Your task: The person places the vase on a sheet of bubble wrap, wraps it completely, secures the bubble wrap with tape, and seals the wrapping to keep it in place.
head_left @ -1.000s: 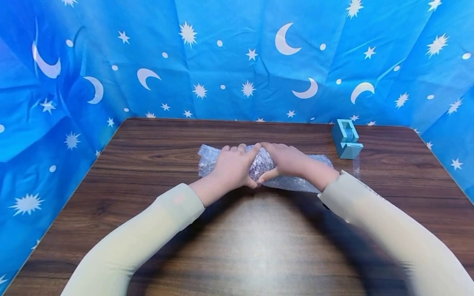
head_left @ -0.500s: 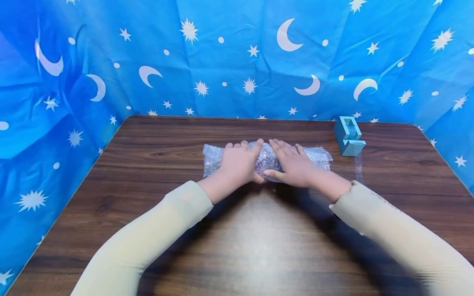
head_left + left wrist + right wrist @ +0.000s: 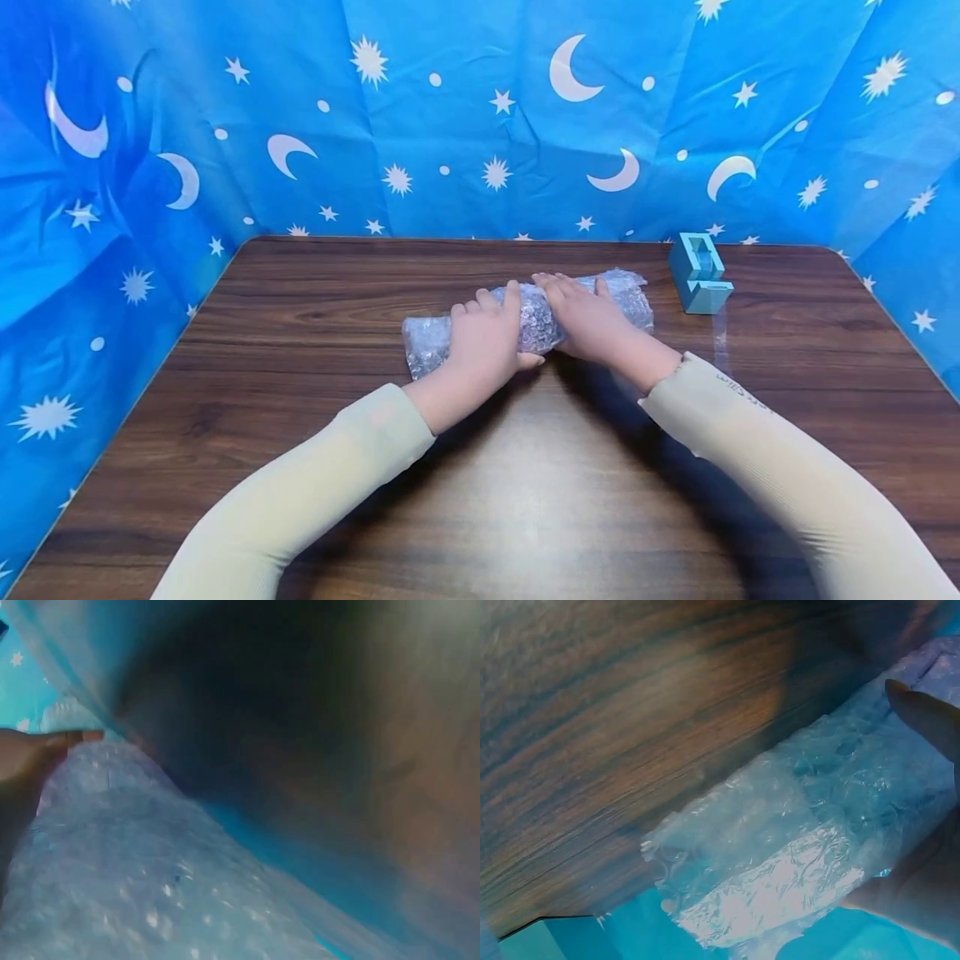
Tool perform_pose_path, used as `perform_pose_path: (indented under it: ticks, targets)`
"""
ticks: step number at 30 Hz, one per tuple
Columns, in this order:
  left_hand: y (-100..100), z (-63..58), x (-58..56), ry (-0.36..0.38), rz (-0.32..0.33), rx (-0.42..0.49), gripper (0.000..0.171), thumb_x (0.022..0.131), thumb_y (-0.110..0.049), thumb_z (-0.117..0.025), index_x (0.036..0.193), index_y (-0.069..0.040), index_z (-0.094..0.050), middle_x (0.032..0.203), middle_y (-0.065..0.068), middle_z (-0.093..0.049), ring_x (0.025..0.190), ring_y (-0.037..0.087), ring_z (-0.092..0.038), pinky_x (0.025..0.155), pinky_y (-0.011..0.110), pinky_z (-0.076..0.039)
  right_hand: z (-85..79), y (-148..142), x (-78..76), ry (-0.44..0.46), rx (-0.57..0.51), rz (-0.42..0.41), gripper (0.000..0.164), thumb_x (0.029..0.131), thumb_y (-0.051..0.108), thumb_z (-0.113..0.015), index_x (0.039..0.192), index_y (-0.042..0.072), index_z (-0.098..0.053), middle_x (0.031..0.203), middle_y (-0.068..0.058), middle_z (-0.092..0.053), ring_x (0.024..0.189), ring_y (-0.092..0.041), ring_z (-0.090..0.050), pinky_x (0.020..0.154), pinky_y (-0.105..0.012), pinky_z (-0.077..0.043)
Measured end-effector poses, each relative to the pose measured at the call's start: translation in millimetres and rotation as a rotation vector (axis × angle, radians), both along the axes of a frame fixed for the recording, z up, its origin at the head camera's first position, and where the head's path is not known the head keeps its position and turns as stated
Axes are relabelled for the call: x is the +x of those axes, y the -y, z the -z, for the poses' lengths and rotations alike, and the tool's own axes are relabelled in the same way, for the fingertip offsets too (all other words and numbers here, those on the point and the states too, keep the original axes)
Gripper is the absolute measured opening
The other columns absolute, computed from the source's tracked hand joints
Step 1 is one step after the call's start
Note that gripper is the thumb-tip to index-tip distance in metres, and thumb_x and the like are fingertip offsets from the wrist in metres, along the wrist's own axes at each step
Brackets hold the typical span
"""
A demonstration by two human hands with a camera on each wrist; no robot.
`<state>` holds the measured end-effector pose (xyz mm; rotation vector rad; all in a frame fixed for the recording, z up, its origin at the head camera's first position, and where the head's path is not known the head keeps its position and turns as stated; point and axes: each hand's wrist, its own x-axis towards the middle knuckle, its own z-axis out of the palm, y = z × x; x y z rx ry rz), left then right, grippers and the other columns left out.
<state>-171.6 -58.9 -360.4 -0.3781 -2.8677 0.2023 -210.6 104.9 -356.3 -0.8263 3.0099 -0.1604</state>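
A roll of clear bubble wrap [image 3: 536,321] lies slantwise across the table, its right end farther back. Something faintly purple shows through its middle. My left hand [image 3: 482,337] grips the left part, with fingers over the far side and thumb along the near side. Farther right, my right hand [image 3: 588,321] holds the roll, fingers reaching over the top. In the right wrist view the thumb [image 3: 919,712] lies on one side of the bubble wrap [image 3: 780,832] and the fingers on the other. Loose, flattened wrap sticks out at both ends. The left wrist view is partly dark and blurred.
A teal tape dispenser [image 3: 699,275] stands at the back right of the wooden table [image 3: 315,283], with a strip of clear tape [image 3: 721,342] hanging from its front. A blue cloth [image 3: 465,125] with white moons and stars hangs behind the table and at the sides.
The bubble wrap roll has turned from nearly level to slanted, its right end swinging back and its left end forward. My right hand has shifted from around the middle onto the roll's right part.
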Motion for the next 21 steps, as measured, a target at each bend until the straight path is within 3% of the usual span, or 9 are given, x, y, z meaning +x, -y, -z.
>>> perform_pose_path:
  ticks: [6,9,12,17,21]
  targets:
    - [-2.0,8.1,8.8,-0.113,0.013,-0.015,0.102,0.079,-0.073,-0.072,0.152,-0.007,-0.045,0.128,0.030,-0.065,0.099,0.037,-0.072,0.085,0.048,-0.058,4.6,-1.1,-3.0,-0.032,0.006,-0.014,0.089,0.085,0.003,-0.078,0.160,0.002,-0.030,0.164,-0.018,-0.038,0.153,-0.037,-0.037,0.122,-0.073,-0.022]
    - [0.0,4.9,11.2,-0.072,0.001,-0.016,0.101,0.081,-0.071,-0.071,0.153,-0.006,-0.043,0.132,0.032,-0.062,0.103,0.040,-0.071,0.086,0.050,-0.059,5.3,1.9,-6.8,-0.042,-0.009,-0.030,0.085,0.085,-0.002,-0.075,0.159,0.004,-0.033,0.164,-0.016,-0.040,0.153,-0.034,-0.038,0.122,-0.071,-0.023]
    - [1.1,-2.7,14.5,0.076,-0.018,0.012,0.109,0.081,-0.072,-0.071,0.158,-0.004,-0.033,0.145,0.037,-0.051,0.119,0.047,-0.065,0.094,0.054,-0.058,6.4,4.1,-12.0,-0.056,-0.014,-0.057,0.081,0.085,-0.008,-0.070,0.157,0.005,-0.037,0.163,-0.014,-0.041,0.153,-0.033,-0.038,0.123,-0.071,-0.023]
    - [-1.2,-24.8,21.1,0.396,-0.055,0.097,0.122,0.083,-0.078,-0.063,0.164,-0.003,-0.010,0.164,0.039,-0.018,0.145,0.053,-0.041,0.105,0.057,-0.053,5.6,4.2,-22.2,-0.088,0.014,-0.103,0.072,0.089,-0.011,-0.061,0.156,0.007,-0.040,0.162,-0.014,-0.043,0.155,-0.034,-0.035,0.123,-0.070,-0.023]
    - [0.9,-48.6,22.0,0.594,-0.030,0.126,0.116,0.090,-0.080,-0.047,0.164,-0.003,-0.003,0.166,0.037,-0.014,0.148,0.049,-0.039,0.115,0.054,-0.046,3.2,2.7,-29.5,-0.100,0.053,-0.143,0.065,0.096,-0.006,-0.059,0.157,0.009,-0.039,0.164,-0.013,-0.042,0.157,-0.033,-0.031,0.124,-0.068,-0.023]
